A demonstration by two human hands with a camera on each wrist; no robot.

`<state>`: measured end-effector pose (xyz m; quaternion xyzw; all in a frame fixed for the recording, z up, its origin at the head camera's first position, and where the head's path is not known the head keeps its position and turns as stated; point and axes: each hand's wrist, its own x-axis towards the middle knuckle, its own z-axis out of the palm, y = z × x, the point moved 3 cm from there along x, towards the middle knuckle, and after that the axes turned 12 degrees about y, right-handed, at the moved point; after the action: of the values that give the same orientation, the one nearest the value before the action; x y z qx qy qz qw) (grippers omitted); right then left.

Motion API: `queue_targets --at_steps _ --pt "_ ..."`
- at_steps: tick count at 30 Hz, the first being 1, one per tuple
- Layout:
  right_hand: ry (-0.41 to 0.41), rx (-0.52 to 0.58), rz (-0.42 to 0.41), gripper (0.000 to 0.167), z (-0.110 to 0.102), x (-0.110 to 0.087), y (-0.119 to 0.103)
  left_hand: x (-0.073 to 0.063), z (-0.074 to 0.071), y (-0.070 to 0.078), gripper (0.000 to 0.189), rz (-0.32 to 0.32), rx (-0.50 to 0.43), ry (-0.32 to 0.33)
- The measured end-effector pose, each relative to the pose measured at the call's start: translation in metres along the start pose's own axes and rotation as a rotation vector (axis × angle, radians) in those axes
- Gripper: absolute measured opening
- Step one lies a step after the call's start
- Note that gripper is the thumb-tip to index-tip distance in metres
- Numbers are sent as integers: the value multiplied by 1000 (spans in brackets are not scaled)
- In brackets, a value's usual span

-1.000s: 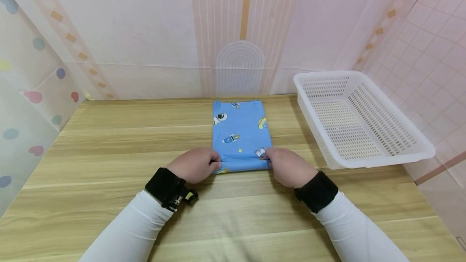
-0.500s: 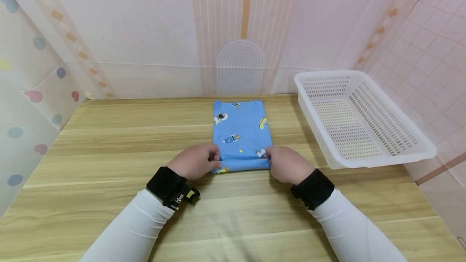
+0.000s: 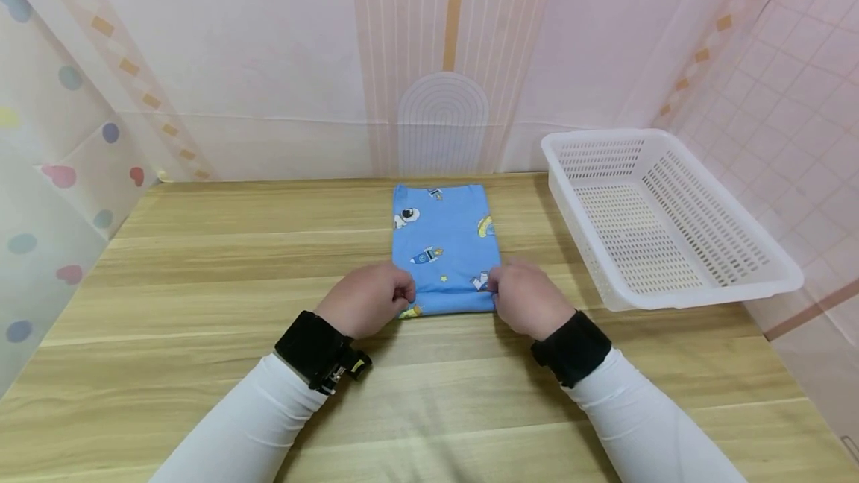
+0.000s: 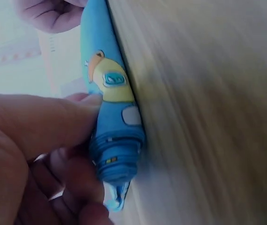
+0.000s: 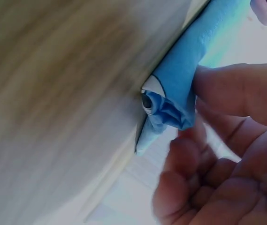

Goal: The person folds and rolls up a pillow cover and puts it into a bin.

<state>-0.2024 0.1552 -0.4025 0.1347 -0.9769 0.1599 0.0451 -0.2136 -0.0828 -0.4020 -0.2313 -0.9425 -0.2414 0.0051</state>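
A folded blue cloth (image 3: 450,233) printed with rockets and astronauts lies flat on the table, its near edge turned into a narrow roll. My left hand (image 3: 367,300) pinches the left end of that roll; in the left wrist view its thumb (image 4: 63,119) presses on the blue cloth (image 4: 110,115), with curled fingers behind. At the other end my right hand (image 3: 530,300) grips the roll. The right wrist view shows layered folds at the end of the cloth (image 5: 180,70), the thumb (image 5: 236,89) against it and the fingers bent below.
To the right of the cloth, a white perforated plastic basket (image 3: 637,237) stands on the wood-grain table (image 3: 235,244). A patterned pastel wall covering (image 3: 268,58) rises behind the table and along both sides.
My left hand has shifted slightly right and inward along the rolled edge. My right hand has edged a little to the left. The far part of the cloth stays in place.
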Motion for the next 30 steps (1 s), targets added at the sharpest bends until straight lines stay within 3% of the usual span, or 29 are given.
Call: queue_targets --at_steps 3,7,11,17,30 --pt "-4 17 -39 19 2 -1 -2 -2 -2 1 19 47 34 14" --pt "-20 12 -51 23 1 -4 -3 -6 -2 1 3 65 70 13" --pt "-18 -20 -89 27 -1 -9 -2 -8 -1 0 17 45 88 -4" --pt "-9 -41 -196 23 -5 -16 -3 -6 -1 -1 17 54 111 14" --pt "-10 -26 -190 23 -4 -13 -3 -6 0 -4 12 75 128 52"
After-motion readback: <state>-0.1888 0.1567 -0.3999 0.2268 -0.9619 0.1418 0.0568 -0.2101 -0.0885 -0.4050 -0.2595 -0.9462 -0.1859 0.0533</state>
